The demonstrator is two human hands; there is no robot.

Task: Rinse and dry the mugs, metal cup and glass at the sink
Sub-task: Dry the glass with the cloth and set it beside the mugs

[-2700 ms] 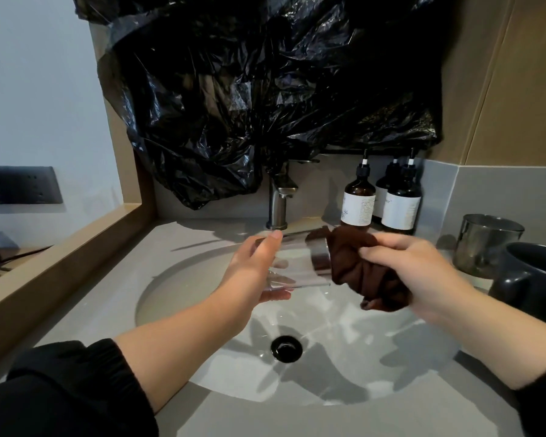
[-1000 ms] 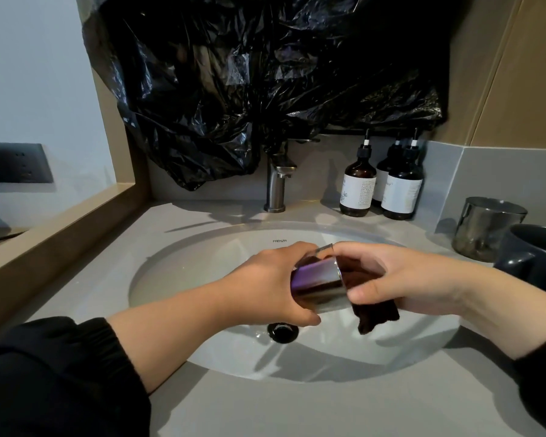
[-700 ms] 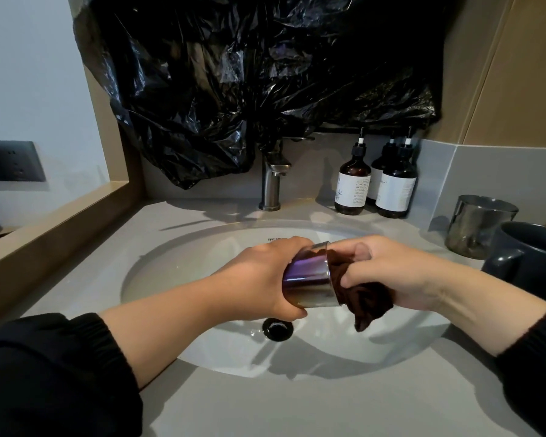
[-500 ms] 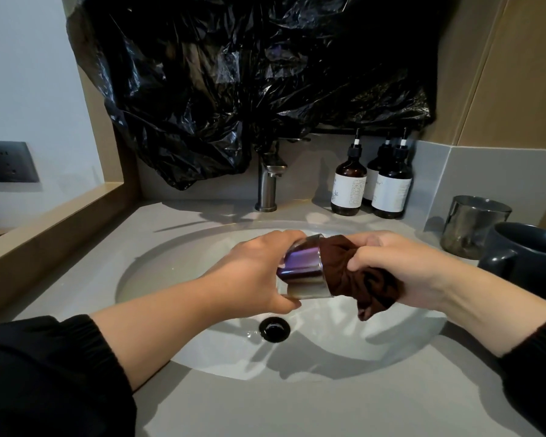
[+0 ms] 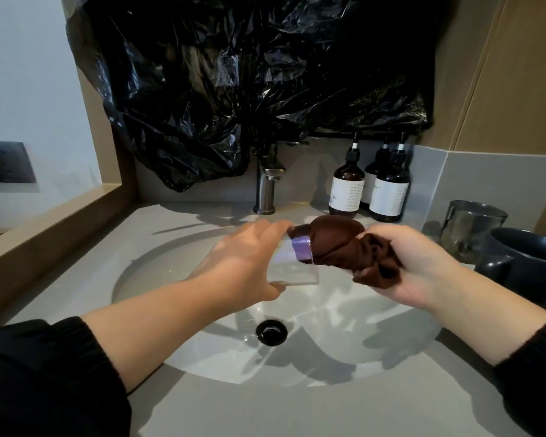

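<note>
Single head view, looking forward-down, close over sink (image 5: pixel 391 357).

With left grip (image 5: pixel 249 263) curled round glass (image 5: pixel 292 271), right grip (image 5: pixel 418 266) clutches cloth (image 5: pixel 334 244).

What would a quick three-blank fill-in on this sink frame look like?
1. The left hand holds a clear ____ on its side above the sink.
2. The right hand has a grip on a bunched brown ____ at that vessel's open end.
3. On the counter, beside the metal cup, stands a dark ____.

Missing words: glass; cloth; mug.
</note>
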